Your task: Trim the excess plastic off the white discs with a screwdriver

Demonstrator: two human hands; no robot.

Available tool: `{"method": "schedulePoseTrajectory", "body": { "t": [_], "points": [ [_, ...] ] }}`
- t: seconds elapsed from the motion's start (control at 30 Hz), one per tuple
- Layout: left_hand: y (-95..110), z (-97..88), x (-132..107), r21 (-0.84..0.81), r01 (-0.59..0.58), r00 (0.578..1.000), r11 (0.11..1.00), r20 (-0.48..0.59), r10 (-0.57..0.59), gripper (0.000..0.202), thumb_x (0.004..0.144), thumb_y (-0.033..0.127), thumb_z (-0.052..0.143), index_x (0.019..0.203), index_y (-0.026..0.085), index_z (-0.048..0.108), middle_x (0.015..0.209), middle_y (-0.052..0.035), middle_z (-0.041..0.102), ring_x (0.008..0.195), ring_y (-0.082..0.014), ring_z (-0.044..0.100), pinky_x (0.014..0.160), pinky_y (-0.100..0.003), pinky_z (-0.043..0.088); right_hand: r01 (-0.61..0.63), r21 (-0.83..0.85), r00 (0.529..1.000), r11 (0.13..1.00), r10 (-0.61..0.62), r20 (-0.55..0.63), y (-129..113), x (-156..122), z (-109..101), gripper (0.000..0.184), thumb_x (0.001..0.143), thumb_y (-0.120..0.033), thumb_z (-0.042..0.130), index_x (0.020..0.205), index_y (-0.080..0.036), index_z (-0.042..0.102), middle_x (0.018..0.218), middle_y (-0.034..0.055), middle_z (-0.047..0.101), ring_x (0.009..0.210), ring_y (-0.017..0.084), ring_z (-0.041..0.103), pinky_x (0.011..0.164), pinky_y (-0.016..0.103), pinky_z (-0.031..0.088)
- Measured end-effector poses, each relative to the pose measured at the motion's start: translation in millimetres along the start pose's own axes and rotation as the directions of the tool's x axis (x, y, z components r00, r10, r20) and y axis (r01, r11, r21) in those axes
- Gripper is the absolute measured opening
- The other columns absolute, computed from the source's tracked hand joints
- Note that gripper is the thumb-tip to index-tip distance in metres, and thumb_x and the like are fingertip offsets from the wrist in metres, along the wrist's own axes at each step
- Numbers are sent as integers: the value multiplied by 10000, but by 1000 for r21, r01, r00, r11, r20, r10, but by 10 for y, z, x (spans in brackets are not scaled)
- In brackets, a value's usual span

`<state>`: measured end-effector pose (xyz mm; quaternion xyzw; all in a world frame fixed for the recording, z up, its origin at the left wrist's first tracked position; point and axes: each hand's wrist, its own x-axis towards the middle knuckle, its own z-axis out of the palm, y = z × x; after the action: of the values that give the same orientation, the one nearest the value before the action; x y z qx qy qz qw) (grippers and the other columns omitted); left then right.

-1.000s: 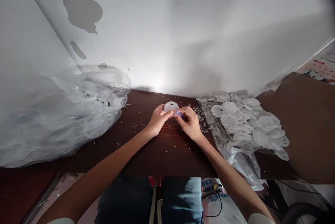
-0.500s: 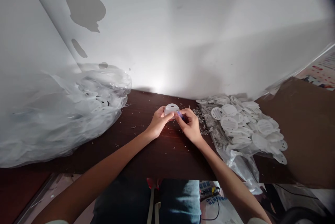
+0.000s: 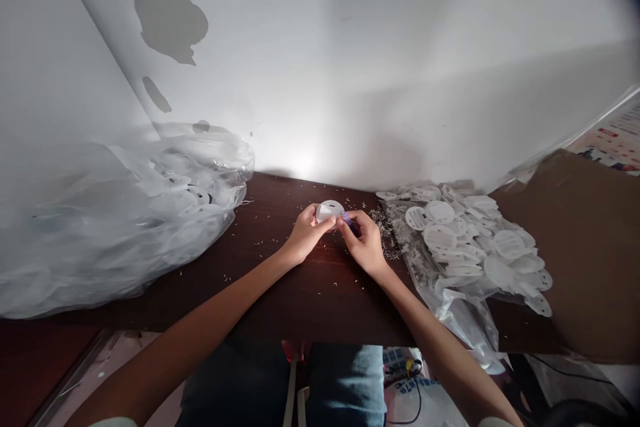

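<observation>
My left hand (image 3: 304, 235) pinches a round white plastic disc (image 3: 329, 209) upright over the dark wooden table (image 3: 300, 287). My right hand (image 3: 364, 238) is closed round a small purple tool (image 3: 345, 216), whose tip touches the disc's right edge. The two hands meet near the middle of the table, close to the white wall. Fine white shavings (image 3: 385, 230) lie scattered on the wood just right of my right hand.
A heap of white slotted discs (image 3: 470, 240) lies on a clear plastic sheet at the right. A big clear plastic bag (image 3: 110, 214) holding more white parts fills the left. A brown cardboard box (image 3: 585, 247) stands far right. My legs show below the table edge.
The view has shifted slightly. Both hands stay together on the disc, with the disc and tool nudged a little to the right.
</observation>
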<state>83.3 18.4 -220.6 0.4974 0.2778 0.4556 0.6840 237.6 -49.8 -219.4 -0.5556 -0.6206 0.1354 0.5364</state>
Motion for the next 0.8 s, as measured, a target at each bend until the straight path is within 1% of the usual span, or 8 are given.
{"method": "schedulePoseTrajectory", "body": {
  "t": [0.07,0.13,0.2,0.3,0.37,0.57,0.67,0.8],
  "points": [
    [-18,-22,29,46,-36,999,998,-25,37,383,784,365,866,1037,170,655,1054,-75,738,1026,-222,710,952,-388,580,-24,31,1000,999,23,16,11,5,2,257,1001,-487,660,1036,-236,699,944,60,748,819,219,690,764,365,561],
    [-34,-70,68,119,-114,992,986,-37,119,388,800,368,855,1064,180,642,1056,-69,731,1026,-217,706,938,-365,573,-46,35,999,998,46,10,17,18,-10,289,981,-512,686,1063,-234,697,967,58,748,821,218,688,754,360,559],
    [-40,-133,104,213,-203,977,956,-13,211,401,839,392,830,1124,189,633,1093,-73,723,1033,-215,704,929,-352,571,-49,-18,999,999,49,3,19,36,-32,301,994,-518,666,1079,-231,705,1006,65,746,855,225,687,768,363,555],
    [-26,-216,137,331,-284,956,900,24,293,407,897,426,781,1196,203,619,1179,-90,714,1088,-227,708,957,-365,579,13,-130,999,991,-9,34,23,59,-63,294,1060,-475,558,1073,-229,718,1039,81,732,942,240,686,854,390,552],
    [-5,-237,139,375,-303,948,876,26,316,399,909,429,769,1205,211,614,1206,-92,715,1127,-241,710,978,-381,586,57,-173,998,983,-49,50,29,61,-67,282,1074,-449,535,1079,-227,709,1044,88,720,967,245,684,876,401,551],
    [75,-173,79,482,-295,945,825,21,326,344,905,414,769,1170,229,652,1142,-72,742,1068,-241,717,923,-354,593,67,-229,997,971,-53,64,61,29,-35,247,1072,-429,557,1115,-227,692,1059,91,699,895,227,673,769,377,545],
    [84,-146,55,491,-306,940,816,20,341,325,886,402,790,1137,233,670,1102,-61,751,1014,-230,714,903,-336,587,89,-258,995,962,-76,62,82,23,-42,247,1078,-430,547,1125,-231,687,1062,94,699,914,233,673,793,383,548],
    [67,-147,52,524,-311,935,793,18,354,328,899,394,777,1162,233,663,1150,-71,748,1034,-231,710,906,-340,582,93,-302,995,949,-78,60,93,23,-66,245,1071,-425,561,1137,-227,688,1085,102,697,913,237,674,804,386,552]
  ]
}}
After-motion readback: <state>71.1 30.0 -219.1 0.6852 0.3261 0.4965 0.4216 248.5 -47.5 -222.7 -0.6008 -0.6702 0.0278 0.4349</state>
